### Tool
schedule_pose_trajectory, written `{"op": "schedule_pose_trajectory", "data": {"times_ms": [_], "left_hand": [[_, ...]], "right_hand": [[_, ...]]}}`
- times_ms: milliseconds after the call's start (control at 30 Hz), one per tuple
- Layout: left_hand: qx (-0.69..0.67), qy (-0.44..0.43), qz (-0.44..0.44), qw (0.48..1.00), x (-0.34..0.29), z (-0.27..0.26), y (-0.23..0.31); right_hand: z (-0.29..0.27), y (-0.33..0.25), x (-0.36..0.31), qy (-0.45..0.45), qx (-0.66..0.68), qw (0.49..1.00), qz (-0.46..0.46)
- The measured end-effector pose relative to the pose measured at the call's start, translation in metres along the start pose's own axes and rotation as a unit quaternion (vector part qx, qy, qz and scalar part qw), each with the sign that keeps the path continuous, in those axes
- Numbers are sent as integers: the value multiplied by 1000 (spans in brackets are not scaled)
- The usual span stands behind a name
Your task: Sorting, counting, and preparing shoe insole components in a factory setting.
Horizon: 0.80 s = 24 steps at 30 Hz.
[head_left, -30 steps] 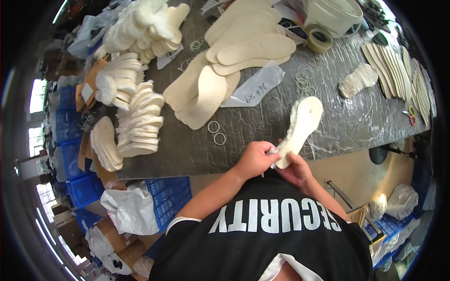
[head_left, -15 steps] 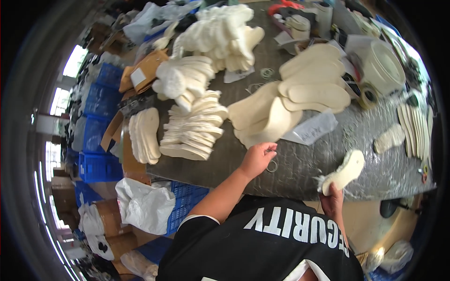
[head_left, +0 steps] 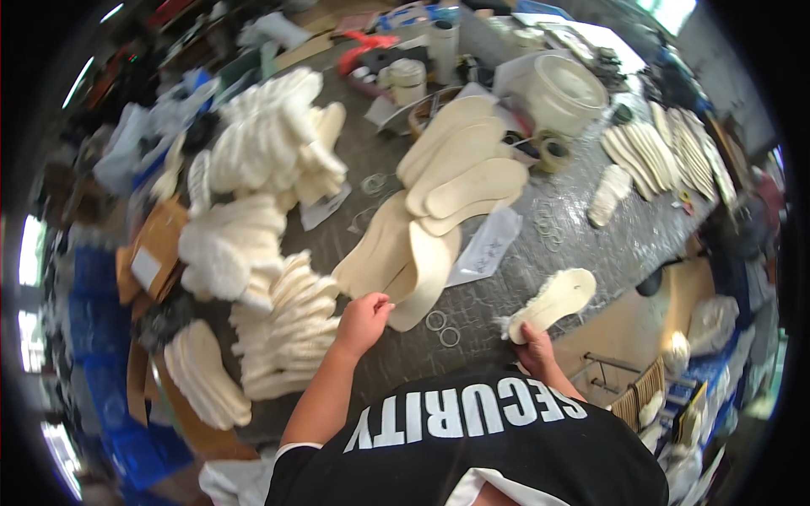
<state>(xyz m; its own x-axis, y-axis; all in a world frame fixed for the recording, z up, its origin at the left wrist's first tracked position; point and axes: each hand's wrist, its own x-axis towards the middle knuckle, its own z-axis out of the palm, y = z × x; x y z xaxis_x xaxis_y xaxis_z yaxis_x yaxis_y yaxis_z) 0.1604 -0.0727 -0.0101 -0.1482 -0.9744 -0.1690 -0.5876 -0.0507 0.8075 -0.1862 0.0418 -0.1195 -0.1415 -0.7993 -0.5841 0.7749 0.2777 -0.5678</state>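
Note:
My right hand [head_left: 537,350] grips the heel end of a cream insole [head_left: 558,297] with a fluffy, fleecy edge, held just over the table's front edge. My left hand [head_left: 363,325] is closed, thumb and fingertips pinched together at the near edge of a loose group of smooth cream insoles [head_left: 371,244]. Whether anything is between those fingertips is hidden. One insole [head_left: 432,268] of that group curves upward beside the hand. Two pale rubber bands [head_left: 449,337] lie to the right of my left hand.
Stacks of fleecy insoles [head_left: 283,333] fill the table's left side. More smooth insoles [head_left: 472,185] lie beyond my hands, beside a paper slip [head_left: 488,244]. A white bucket [head_left: 567,93] and tape roll [head_left: 554,152] stand farther back. Insole rows [head_left: 641,160] lie at right.
The view has turned, so the table appears shifted left and rotated. My left hand has moved left along the near edge of the smooth insoles. My right hand still holds the fleecy insole.

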Motion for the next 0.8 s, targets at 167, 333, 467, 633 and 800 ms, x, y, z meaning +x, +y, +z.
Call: {"op": "schedule_pose_trajectory", "data": {"times_ms": [167,333,467,633,800], "left_hand": [[-25,-59,56,996,88,15,33],[31,34,123,991,223,38,31],[232,112,136,957,268,52,63],[359,95,253,893,230,94,82],[325,108,270,900,203,110,94]], "right_hand": [[7,-8,-14,10,-4,1000,-13],[19,-19,-12,-4,2,999,-35],[12,-32,8,9,-11,998,-53],[5,-40,18,11,34,999,-13],[-3,-47,19,0,19,998,53]]}}
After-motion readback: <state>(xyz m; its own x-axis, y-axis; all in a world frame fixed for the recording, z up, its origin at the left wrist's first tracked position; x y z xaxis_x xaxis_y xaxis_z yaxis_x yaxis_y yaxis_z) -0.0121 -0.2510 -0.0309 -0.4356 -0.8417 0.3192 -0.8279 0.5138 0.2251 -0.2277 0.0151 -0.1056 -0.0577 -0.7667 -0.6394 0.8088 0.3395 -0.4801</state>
